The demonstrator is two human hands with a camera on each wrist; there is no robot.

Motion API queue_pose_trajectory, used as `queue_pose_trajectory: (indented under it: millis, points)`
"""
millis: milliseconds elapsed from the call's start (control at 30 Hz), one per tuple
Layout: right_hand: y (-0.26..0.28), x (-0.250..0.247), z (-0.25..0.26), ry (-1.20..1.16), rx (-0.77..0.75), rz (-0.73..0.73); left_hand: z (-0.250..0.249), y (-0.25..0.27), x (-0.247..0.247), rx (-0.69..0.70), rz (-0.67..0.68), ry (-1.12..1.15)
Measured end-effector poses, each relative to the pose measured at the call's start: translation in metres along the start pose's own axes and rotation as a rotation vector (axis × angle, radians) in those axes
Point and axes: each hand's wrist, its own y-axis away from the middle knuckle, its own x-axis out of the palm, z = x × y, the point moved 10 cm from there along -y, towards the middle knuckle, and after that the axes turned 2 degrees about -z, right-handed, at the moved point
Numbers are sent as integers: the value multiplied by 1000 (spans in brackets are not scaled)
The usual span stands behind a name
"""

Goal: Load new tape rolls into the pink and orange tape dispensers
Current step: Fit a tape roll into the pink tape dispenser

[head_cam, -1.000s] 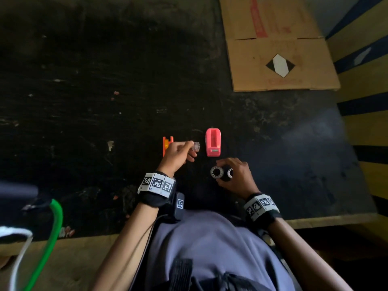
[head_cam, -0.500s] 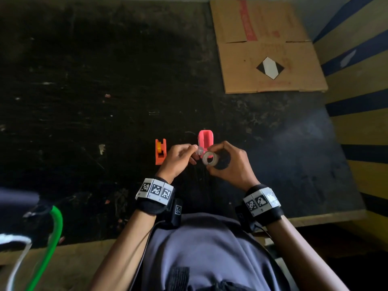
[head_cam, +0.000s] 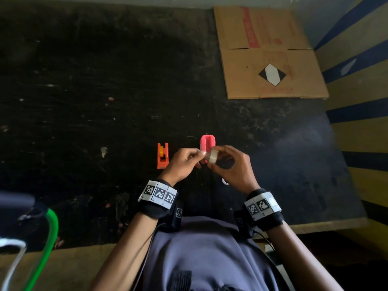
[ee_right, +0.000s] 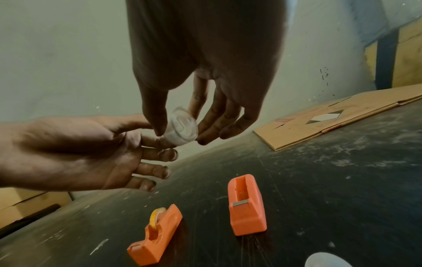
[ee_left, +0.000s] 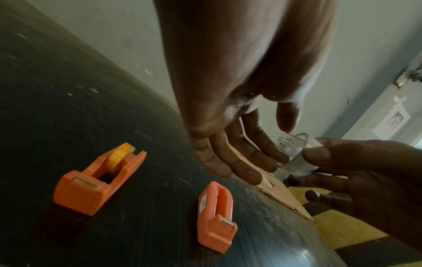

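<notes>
A: What is held, and by which hand?

B: A small clear tape roll (ee_right: 181,127) is pinched by the right hand (ee_right: 200,75), thumb on one side of the rim and fingertips on the other. The left hand (ee_right: 75,153) is brought up against it, forefinger and thumb touching its near edge; whether anything is nipped there cannot be told.

A: And where is the roll seen?

B: At the centre of the head view, raised above the dark table (head_cam: 105,80), just in front of the pink dispenser (head_cam: 207,143), whose cradle is seen empty. To the left, the orange dispenser (head_cam: 162,156) is already fitted with a yellow roll (ee_left: 120,155).

A: How is the roll likely to handle?

B: It is judged light, stiff and rather slick. It is best taken by the outer rim, so the hub is left free for seating, and the sticky free end is kept off the skin.
</notes>
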Motion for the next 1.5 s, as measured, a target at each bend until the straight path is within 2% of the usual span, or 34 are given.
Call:
queue_pose_trajectory:
  millis: [133,333,467,900,1100,1267,1367,1433,1500]
  points:
    - [-1,0,0,-2,5,-8,-2,2,-6,14,-39,-21]
    - [-4,3,1,-19,12,-8,-14,6,-21,84,-199,-70]
    - [-8,5,1,-45,23,-9,-20,5,-26,108,-253,-115]
    - [-15,15,-9,-72,66,120,-36,7,-21,231,-209,-310]
    - [-13,16,-20,-280,164,93,-42,9,-21,286,-214,-354]
    - [-15,17,-19,-290,170,115,-47,6,-14,321,-186,-530]
    - [-16,16,-18,-295,174,118,-49,6,-15,328,-217,-620]
    - [-16,16,-18,-288,179,122,-50,7,-18,331,-248,-610]
    - [-16,16,-19,-301,209,129,-49,8,-23,324,-273,-488]
